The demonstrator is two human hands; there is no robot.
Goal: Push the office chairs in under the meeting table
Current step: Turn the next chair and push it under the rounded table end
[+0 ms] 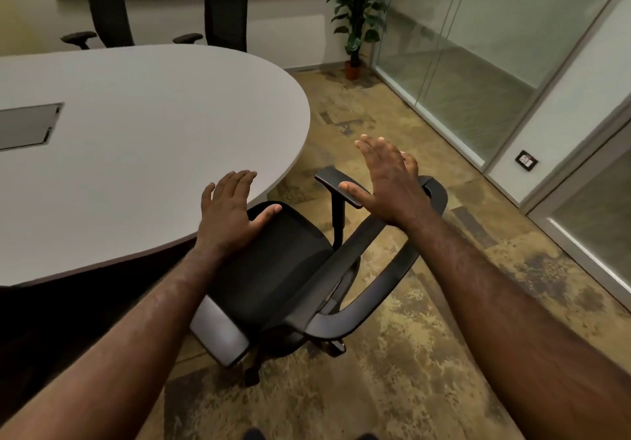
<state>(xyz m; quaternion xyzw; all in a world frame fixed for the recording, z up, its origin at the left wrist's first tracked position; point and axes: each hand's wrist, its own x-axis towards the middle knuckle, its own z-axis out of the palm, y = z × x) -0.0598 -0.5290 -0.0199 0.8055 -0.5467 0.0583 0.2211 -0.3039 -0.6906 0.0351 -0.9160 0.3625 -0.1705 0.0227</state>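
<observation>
black mesh chair [273, 268] sits at the rounded end of the white table [136, 132], turned sideways, its seat front only just meeting the table edge, so it looks barely started in. left hand [228, 214] and right hand [389, 183] are both spread flat above it, fingers apart, gripping nothing. two chairs on the far side, one at left [106, 5] and one beside it [225, 9], look close to the table. near chair's raised armrest [338, 188] may catch the table edge. potted plant [355, 19] and glass wall [478, 63] stand well clear.
</observation>
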